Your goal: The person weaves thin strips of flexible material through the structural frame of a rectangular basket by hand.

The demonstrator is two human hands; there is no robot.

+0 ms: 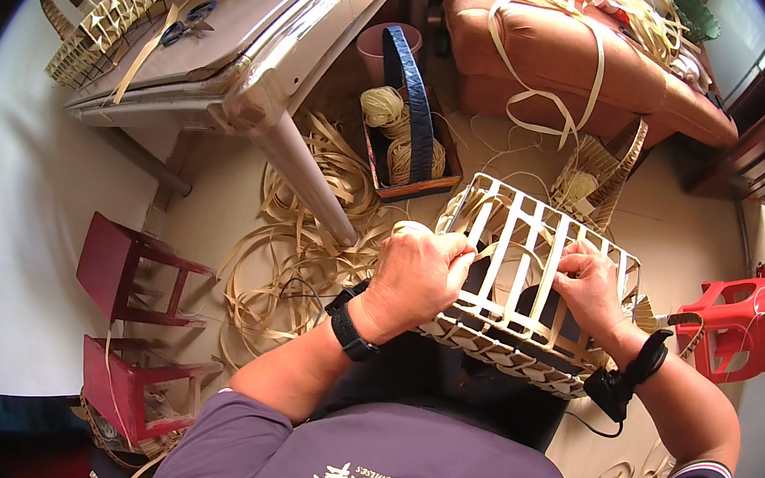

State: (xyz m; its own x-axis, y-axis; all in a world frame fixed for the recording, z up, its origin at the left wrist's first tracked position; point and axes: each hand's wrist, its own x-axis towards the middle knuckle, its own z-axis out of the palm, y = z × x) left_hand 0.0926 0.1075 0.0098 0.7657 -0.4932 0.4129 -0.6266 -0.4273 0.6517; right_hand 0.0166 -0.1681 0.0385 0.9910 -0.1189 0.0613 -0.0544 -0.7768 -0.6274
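Observation:
A partly woven basket [498, 322] lies in my lap, with pale flat slats running across a thin frame and a folded, plaited band along its near side. My left hand [418, 277] is closed at the left part of the basket, thumb and forefinger pinching a narrow tan strip [487, 252]. Over the right part, my right hand [592, 289] has its fingertips pinched together at a pale strip [552, 269] among the slats. What lies beneath those fingertips is partly hidden. Between the hands a thin strip curves under the slats.
Loose tan strips [290, 252] lie heaped on the floor at left, by a table leg [305, 172]. Beyond stands a blue-handled basket [415, 189] with cord balls. Scissors [187, 27] rest on the table. Red stools [116, 268] stand left, another red stool [730, 325] right.

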